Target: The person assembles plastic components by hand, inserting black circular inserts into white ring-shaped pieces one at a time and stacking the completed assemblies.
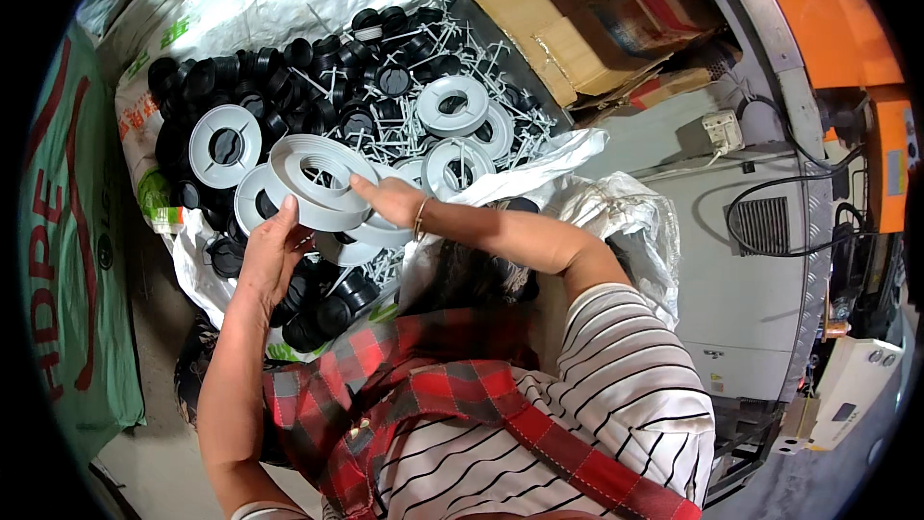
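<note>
A light grey plastic ring (327,216) with a raised rim and a threaded centre hole is held tilted between my hands over a heap of parts. My left hand (271,255) grips its lower left edge, the thumb up along the outer wall and the other fingers partly hidden beneath. At the right edge my right hand (393,202) is closed on the ring, with fingertips near the hole. Similar grey rings lie close by: one ring (204,159) to the left, another ring (452,87) farther off to the right, and several partly hidden beneath the held piece.
Black round caps (279,87) and thin grey plastic sprues (385,125) are heaped on a white woven sack (279,0). Left stands a green sack (91,260). Cardboard (529,29) lies at the back; a grey machine cabinet (751,299) with a black cable (736,217) is at right.
</note>
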Demonstrator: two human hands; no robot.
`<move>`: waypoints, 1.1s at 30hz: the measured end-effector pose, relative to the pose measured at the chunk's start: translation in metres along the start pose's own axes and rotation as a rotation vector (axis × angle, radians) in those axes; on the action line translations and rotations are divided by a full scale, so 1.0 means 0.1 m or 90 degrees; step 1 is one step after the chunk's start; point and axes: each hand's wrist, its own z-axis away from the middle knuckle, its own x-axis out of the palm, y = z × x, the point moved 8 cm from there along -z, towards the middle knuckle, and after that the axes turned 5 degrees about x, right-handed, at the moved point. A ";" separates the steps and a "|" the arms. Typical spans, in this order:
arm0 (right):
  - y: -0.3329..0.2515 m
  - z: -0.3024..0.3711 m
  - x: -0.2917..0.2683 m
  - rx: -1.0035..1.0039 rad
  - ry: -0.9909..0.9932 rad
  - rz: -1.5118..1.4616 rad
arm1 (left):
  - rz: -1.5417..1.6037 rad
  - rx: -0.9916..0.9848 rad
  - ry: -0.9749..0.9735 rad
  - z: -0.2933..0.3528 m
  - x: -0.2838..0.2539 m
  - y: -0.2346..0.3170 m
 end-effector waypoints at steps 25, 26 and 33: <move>-0.07 -1.91 -0.83 -0.070 0.351 0.261 | 0.024 0.349 0.391 0.22 -0.86 1.06; -0.01 -2.03 -0.75 0.009 0.324 0.210 | 0.018 0.339 0.381 0.22 -0.93 1.02; -0.15 -2.06 -0.68 0.023 0.332 0.303 | 0.027 0.268 0.362 0.23 -0.83 0.97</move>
